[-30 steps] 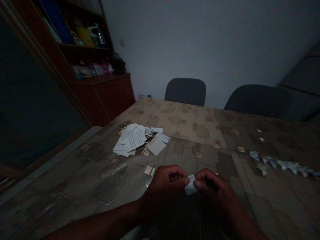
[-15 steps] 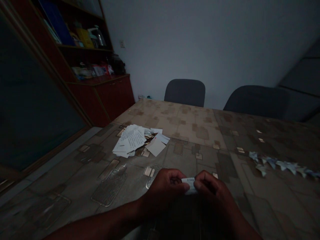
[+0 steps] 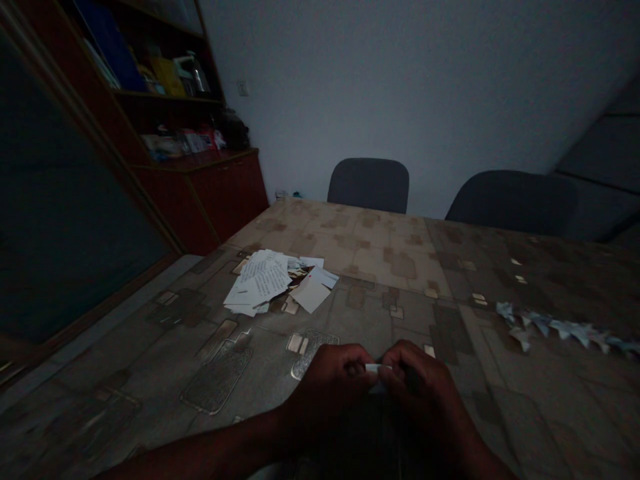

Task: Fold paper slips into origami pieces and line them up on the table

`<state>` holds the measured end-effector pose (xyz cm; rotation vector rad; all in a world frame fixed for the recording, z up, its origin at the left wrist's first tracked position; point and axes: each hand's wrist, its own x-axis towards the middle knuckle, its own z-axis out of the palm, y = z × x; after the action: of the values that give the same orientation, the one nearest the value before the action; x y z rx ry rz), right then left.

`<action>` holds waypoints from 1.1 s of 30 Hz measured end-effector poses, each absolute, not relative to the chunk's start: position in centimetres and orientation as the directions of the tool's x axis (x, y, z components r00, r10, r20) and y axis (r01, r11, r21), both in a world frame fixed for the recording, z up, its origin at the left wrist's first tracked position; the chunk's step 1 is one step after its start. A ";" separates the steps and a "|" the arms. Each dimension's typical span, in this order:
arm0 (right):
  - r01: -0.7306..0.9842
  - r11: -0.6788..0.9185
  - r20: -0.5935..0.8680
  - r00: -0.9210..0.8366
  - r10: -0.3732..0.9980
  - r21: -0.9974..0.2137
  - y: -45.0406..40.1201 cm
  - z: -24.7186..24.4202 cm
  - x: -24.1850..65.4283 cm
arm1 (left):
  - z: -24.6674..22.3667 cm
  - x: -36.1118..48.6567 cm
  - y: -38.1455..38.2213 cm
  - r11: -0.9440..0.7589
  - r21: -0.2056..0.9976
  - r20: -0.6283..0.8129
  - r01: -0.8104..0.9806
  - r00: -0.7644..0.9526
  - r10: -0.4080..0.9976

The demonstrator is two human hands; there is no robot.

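The left hand (image 3: 330, 380) and the right hand (image 3: 425, 380) of the person are close to each other above the near part of the surface (image 3: 370, 240). Between them is a small white piece of paper (image 3: 378, 368). The fingers of both hands are clamped on this paper, the left ones at its left end and the right ones at its right end. The paper shows mostly as a narrow pale strip, because the thumbs cover some of it.

Beyond the left hand, and apart from it, a pile of white papers (image 3: 260, 287) lies on the surface; printed lines are visible on the top sheets. At the right side of this pile there is a beige card (image 3: 309, 293), lying flat. Far to the right of the right hand, several pointed, folded paper shapes (image 3: 577, 333) lie in an uneven row, and their exact number is difficult to tell in the weak light.

Behind the surface stand two dark chairs (image 3: 369, 183) before a pale wall (image 3: 425, 87). A reddish cabinet (image 3: 235, 193) with filled shelves is at the left.
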<state>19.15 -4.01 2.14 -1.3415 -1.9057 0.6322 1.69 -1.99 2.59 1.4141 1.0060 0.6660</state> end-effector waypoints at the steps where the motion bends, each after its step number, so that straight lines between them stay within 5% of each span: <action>1: 0.589 0.324 0.257 -0.197 0.946 -0.741 -4.0 2.1 19.2 | 2.5 1.7 -2.0 0.112 0.979 -0.180 0.172 0.456 0.871; 10: 0.615 0.353 0.244 -0.256 0.935 -0.705 -3.8 1.9 19.1 | 1.5 1.4 -2.1 -0.008 0.968 -0.123 0.251 0.502 0.856; 17: 0.489 0.097 -0.008 -0.208 0.978 -0.867 -3.3 1.6 20.2 | 2.2 1.1 -1.7 0.105 0.956 -0.230 0.273 0.480 0.847; 27: 0.514 0.560 0.308 -0.495 0.812 -0.650 -3.3 3.2 23.0 | 2.4 1.1 -0.9 0.245 0.959 -0.283 0.141 0.472 0.835; 33: 0.580 0.671 0.303 -0.608 0.734 -0.462 -3.4 2.7 22.4 | 2.3 1.1 -1.3 0.199 0.970 -0.241 0.137 0.530 0.813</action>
<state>22.42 -3.38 2.67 -1.0197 -2.4149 0.4398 1.14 -1.28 2.32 1.3103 0.9308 0.5832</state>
